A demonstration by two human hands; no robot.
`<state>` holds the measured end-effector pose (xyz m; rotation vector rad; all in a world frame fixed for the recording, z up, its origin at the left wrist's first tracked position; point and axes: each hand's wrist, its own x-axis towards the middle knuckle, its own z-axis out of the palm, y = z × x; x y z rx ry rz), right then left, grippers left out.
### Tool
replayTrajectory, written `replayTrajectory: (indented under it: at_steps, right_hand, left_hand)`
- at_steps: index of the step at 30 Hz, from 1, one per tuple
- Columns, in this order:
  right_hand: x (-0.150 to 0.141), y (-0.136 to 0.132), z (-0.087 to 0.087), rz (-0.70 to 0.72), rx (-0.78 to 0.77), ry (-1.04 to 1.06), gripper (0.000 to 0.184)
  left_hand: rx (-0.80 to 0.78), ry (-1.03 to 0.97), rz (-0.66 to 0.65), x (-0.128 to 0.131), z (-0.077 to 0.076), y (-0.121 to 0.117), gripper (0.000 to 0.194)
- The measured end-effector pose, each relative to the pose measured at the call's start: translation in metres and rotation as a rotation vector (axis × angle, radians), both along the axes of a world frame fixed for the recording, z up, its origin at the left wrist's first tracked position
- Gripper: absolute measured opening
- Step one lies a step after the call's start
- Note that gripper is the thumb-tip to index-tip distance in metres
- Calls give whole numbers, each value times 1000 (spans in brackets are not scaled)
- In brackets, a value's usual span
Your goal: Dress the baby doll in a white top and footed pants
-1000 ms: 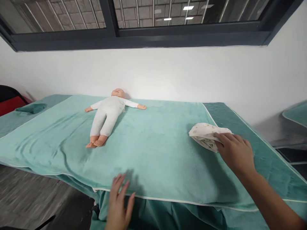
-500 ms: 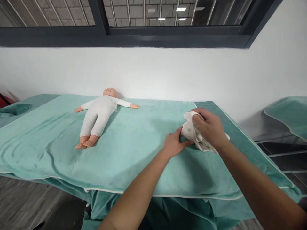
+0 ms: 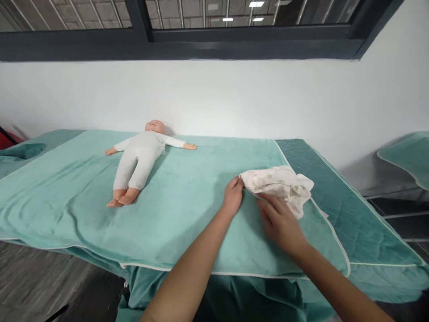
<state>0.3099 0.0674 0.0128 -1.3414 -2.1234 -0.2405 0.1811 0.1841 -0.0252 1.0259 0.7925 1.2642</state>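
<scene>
A crumpled white cloth with a small print [image 3: 278, 181], perhaps a baby garment, is bunched over the right part of the green blanket [image 3: 187, 223]. My left hand [image 3: 233, 194] is closed on its left end, pinching the corner between thumb and fingers. Just in front of the cloth is my right hand [image 3: 279, 221], slightly blurred, its fingers stretched out towards the cloth's near edge and holding nothing that I can see. To the left, a baby doll [image 3: 140, 152] in a white body suit lies on its back, arms spread, feet towards me.
The blanket covers a padded bed or table against a white wall [image 3: 217, 98]. A barred window with a dark frame [image 3: 251, 44] is above. On the right, a metal rack [image 3: 405, 215] stands beside another green cover [image 3: 407, 154].
The cloth has been spread wider and leftward. My right hand has let go of its top and moved down in front of it. My left hand has moved slightly left, gripping its corner.
</scene>
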Motion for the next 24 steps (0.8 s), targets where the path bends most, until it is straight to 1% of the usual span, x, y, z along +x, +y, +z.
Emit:
replayTrajectory:
  at_steps: [1,3,5,6,7,10,12,13,14,16,18,20,22,23,24]
  right_hand:
    - [10,4,-4,-68,27,30,28]
    - [27,18,-7,-181,54,70,33]
    - [39,36,-6,-269,44,104,37]
    - [43,45,-5,-288,20,133,39]
    - [46,54,-5,-283,-24,173,42]
    - [48,77,-7,-252,-240,269,55]
    - [46,86,-10,-312,-336,238,64]
    - [45,87,-12,-353,-345,212,65]
    - [44,88,-14,-384,-337,202,63]
    - [42,85,-15,-413,-312,272,46]
    - [42,80,-11,-435,-289,478,35]
    - [44,74,-1,-441,-226,808,38]
    - [50,68,15,-414,-154,1159,46]
    - [55,63,25,-393,-118,1287,48]
    - [61,58,36,-376,-96,1361,48]
  left_hand:
    - [-42,-129,-8,-1,0,2,25]
    - [-136,-339,-75,-3,0,4,25]
    - [-231,-464,-136,-8,2,5,27]
    - [-277,-508,-163,-10,4,6,28]
    - [-320,-549,-185,-13,5,6,30]
    - [-396,-655,-255,-20,7,8,38]
    - [-405,-691,-293,-23,7,9,42]
    - [-403,-703,-302,-24,6,10,42]
    - [-400,-711,-310,-25,5,10,43]
    - [-391,-724,-318,-27,4,11,45]
    - [-375,-744,-319,-30,4,13,47]
    - [-362,-769,-298,-33,5,15,49]
    - [-365,-784,-266,-35,6,18,49]
    - [-375,-785,-254,-36,6,19,50]
    - [-389,-785,-245,-37,7,20,50]
